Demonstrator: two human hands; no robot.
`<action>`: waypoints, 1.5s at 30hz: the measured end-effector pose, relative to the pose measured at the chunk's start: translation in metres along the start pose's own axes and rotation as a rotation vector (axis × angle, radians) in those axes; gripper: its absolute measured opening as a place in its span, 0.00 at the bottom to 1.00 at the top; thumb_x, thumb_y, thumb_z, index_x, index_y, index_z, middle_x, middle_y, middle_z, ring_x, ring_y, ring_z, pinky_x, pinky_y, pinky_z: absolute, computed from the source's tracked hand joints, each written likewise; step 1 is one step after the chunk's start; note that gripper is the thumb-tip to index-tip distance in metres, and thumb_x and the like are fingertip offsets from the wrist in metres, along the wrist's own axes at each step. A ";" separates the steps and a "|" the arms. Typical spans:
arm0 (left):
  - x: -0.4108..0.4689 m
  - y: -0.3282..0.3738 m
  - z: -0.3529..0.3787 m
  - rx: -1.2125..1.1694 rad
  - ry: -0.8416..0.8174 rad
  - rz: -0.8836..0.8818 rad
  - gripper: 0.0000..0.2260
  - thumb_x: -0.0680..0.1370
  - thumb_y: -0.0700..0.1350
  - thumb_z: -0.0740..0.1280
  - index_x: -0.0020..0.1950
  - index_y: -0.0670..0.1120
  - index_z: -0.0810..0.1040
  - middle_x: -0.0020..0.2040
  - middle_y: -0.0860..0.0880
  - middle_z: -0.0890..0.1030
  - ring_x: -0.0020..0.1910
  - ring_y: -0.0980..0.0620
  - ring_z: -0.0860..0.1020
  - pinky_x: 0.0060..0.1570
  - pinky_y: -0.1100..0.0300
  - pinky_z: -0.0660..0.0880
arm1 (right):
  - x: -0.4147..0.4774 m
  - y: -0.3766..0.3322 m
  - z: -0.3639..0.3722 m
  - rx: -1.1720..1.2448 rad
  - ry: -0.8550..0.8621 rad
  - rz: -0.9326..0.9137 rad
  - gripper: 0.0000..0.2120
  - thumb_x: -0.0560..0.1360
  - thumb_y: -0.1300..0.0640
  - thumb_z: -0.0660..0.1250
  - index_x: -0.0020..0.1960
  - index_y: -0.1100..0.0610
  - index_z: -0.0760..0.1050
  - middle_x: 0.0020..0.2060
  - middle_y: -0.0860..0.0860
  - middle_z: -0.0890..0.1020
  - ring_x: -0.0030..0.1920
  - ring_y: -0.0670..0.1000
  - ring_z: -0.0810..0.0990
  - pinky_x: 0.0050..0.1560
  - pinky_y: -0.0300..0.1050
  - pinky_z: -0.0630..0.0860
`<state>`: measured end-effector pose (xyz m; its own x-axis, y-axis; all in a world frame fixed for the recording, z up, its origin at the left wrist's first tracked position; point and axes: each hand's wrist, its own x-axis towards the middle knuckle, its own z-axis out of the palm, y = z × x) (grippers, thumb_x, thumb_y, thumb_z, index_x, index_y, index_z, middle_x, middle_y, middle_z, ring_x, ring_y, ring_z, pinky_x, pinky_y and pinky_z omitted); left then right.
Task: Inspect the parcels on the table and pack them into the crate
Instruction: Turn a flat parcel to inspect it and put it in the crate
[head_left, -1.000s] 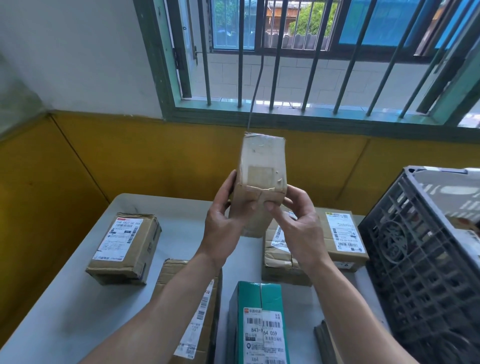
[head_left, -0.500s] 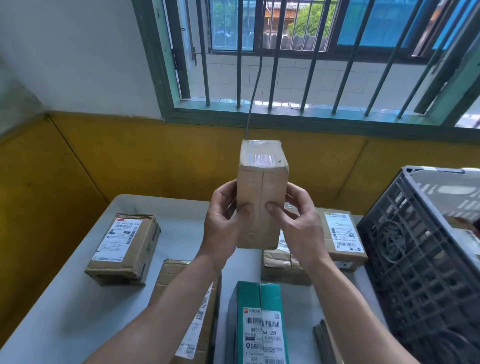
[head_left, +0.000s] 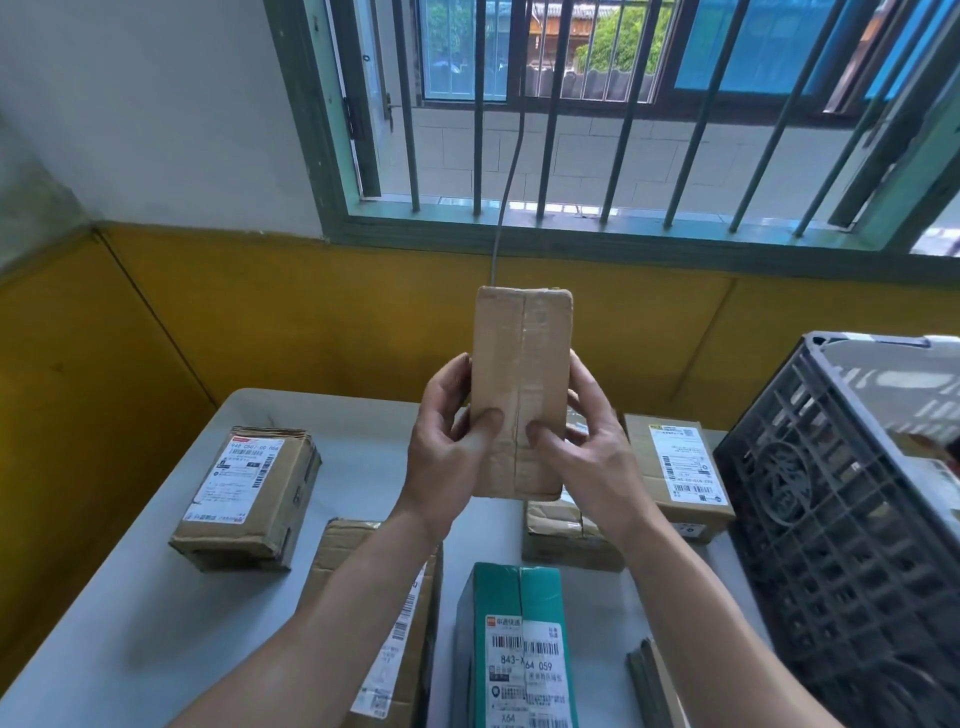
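Note:
I hold a small brown taped parcel (head_left: 522, 364) upright in front of me, above the table. My left hand (head_left: 449, 457) grips its left side with the thumb on the front. Opposite it, my right hand (head_left: 592, 452) grips the right side, thumb also on the front. The face turned to me is plain cardboard with a tape seam down the middle. A dark grey slatted crate (head_left: 841, 519) stands at the right, with a white bag-like parcel inside it.
On the grey table (head_left: 130, 623) lie a labelled brown box (head_left: 249, 493) at the left, a brown parcel (head_left: 384, 623) under my left forearm, a green box (head_left: 514, 644) near me, and a labelled brown box (head_left: 680, 473) beside the crate. A yellow wall and barred window stand behind.
The parcel has been turned in my hands from a tilted pose showing its taped end to an upright pose with a plain long face toward me.

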<state>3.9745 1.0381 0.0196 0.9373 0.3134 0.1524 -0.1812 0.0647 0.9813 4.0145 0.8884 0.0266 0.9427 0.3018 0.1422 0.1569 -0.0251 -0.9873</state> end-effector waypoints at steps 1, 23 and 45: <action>0.001 0.000 0.000 -0.016 0.018 -0.008 0.20 0.80 0.44 0.70 0.69 0.59 0.70 0.60 0.64 0.81 0.62 0.61 0.79 0.50 0.66 0.80 | 0.000 0.000 0.001 0.022 0.019 0.015 0.35 0.78 0.62 0.70 0.78 0.41 0.62 0.68 0.45 0.74 0.60 0.45 0.81 0.54 0.46 0.84; 0.001 -0.001 -0.004 0.029 -0.113 -0.060 0.32 0.77 0.53 0.69 0.79 0.61 0.62 0.66 0.62 0.78 0.65 0.61 0.77 0.54 0.66 0.79 | 0.001 -0.002 0.001 0.148 -0.045 0.023 0.28 0.82 0.62 0.65 0.79 0.50 0.63 0.66 0.49 0.80 0.63 0.47 0.81 0.54 0.41 0.81; 0.002 -0.004 0.001 0.039 -0.111 -0.267 0.61 0.53 0.75 0.76 0.80 0.62 0.52 0.72 0.53 0.71 0.69 0.50 0.75 0.67 0.47 0.76 | -0.007 -0.013 0.015 -0.189 -0.107 -0.001 0.25 0.78 0.43 0.53 0.75 0.38 0.62 0.74 0.35 0.62 0.79 0.40 0.58 0.79 0.53 0.60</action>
<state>3.9770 1.0379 0.0165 0.9775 0.1845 -0.1025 0.0863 0.0937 0.9919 4.0016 0.9014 0.0377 0.9077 0.4007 0.1248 0.2195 -0.1997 -0.9550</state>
